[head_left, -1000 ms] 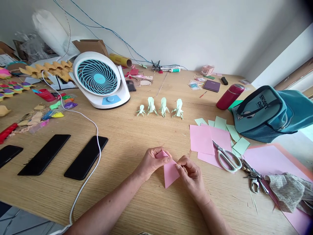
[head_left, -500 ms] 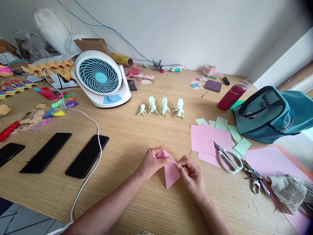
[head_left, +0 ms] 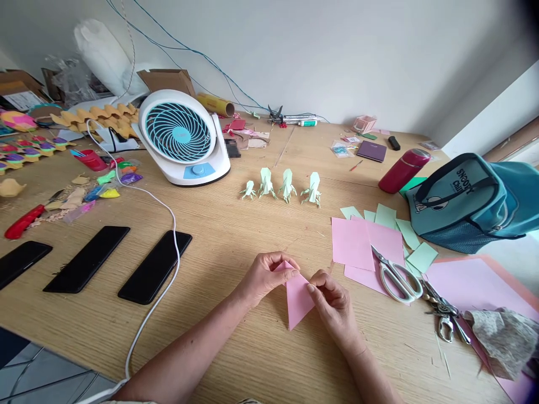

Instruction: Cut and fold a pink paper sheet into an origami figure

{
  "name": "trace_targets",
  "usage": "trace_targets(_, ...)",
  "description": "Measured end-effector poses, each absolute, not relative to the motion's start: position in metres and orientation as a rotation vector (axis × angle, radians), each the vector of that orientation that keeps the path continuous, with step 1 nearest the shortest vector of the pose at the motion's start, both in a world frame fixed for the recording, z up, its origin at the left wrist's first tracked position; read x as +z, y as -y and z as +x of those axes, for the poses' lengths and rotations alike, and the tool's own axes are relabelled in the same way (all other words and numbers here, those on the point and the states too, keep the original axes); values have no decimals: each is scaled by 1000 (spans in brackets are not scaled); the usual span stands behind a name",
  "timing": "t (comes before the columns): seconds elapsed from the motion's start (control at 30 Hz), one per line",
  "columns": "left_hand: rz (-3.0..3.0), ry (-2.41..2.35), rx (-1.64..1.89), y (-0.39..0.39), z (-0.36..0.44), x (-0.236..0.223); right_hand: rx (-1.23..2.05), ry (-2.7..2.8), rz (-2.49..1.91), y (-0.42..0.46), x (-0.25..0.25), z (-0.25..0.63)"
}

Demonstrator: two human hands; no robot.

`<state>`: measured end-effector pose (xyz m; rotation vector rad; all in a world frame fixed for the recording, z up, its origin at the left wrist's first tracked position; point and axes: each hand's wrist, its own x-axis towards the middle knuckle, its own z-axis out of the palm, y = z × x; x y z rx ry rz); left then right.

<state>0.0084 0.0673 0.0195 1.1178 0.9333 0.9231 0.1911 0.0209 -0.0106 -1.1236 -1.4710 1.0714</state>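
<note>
A folded piece of pink paper (head_left: 298, 303) is held between both hands just above the table, one point of it aimed down toward me. My left hand (head_left: 265, 279) pinches its upper left part between thumb and fingers. At the right edge, my right hand (head_left: 334, 303) grips the paper with thumb and curled fingers. Beyond the hands stand several pale green folded-paper figures (head_left: 287, 186) with thin legs, in a row. To the right lie flat pink sheets (head_left: 352, 242), with white-handled scissors (head_left: 400, 279) resting on them.
A white fan (head_left: 181, 134) stands at the back left. Black phones (head_left: 155, 268) and a white cable (head_left: 145, 328) lie left. On the right are green paper pieces (head_left: 423, 257), a red bottle (head_left: 405, 170), a teal bag (head_left: 475, 202), keys (head_left: 445, 317) and a grey cloth (head_left: 503, 339).
The whole view has shifted slightly. More of the pink paper's face shows between my hands, and its upper fold looks flatter. Both hands keep their hold.
</note>
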Motion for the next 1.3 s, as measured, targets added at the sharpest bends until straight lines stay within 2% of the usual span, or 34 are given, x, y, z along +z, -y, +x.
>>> trace_targets(0.27, 1237, -1031, 901, -63, 14, 21, 1127, 1427, -1167, -19, -9, 186)
trace_targets(0.47, 1367, -1022, 877, -58, 20, 14, 970, 1502, -1172, -19, -7, 184)
trace_targets(0.83, 1175, -892, 855, -62, 17, 17, 1121, 1402, -1134, -20, -7, 188)
trace_targets(1.3, 1475, -1102, 869, -58, 18, 15, 1010, 1488, -1187, -19, -8, 186)
